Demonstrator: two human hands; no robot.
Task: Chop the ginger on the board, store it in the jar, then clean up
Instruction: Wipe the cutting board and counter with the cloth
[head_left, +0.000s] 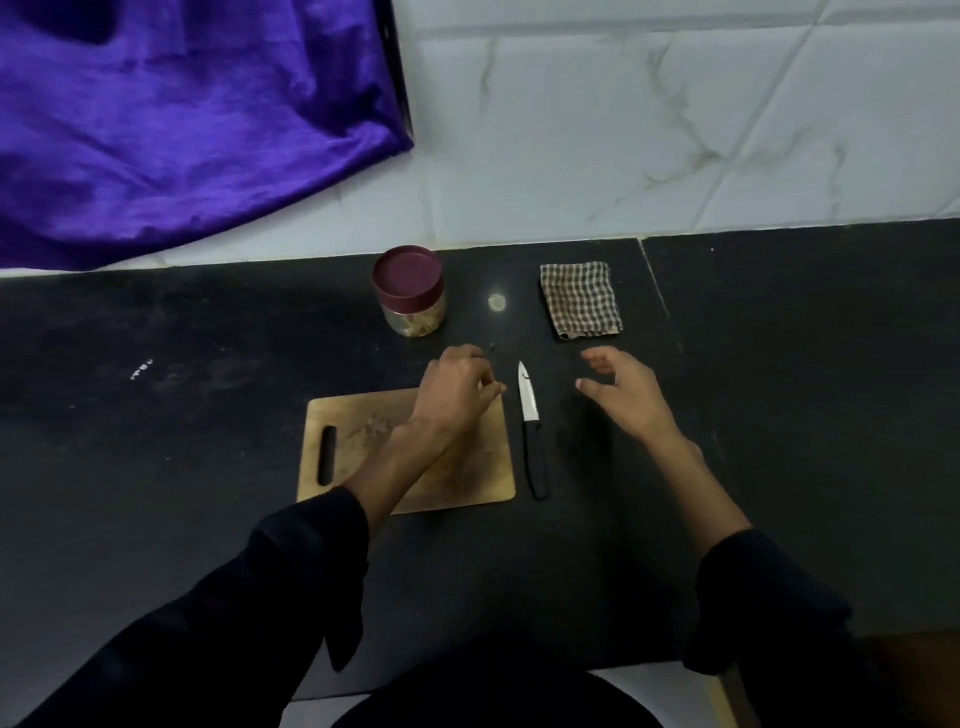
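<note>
A wooden cutting board lies on the black counter, bare apart from faint ginger residue. My left hand hovers over its far right corner with the fingers curled and the tips bunched; I see nothing between them. A knife with a white blade and black handle lies just right of the board, tip pointing away from me. My right hand hovers right of the knife, fingers spread and empty. The clear jar holds chopped ginger, stands behind the board and has its maroon lid on.
A folded checkered cloth lies at the back right, near the tiled wall. A purple fabric hangs over the back left. A tiny dark scrap sits on the counter beyond my left hand.
</note>
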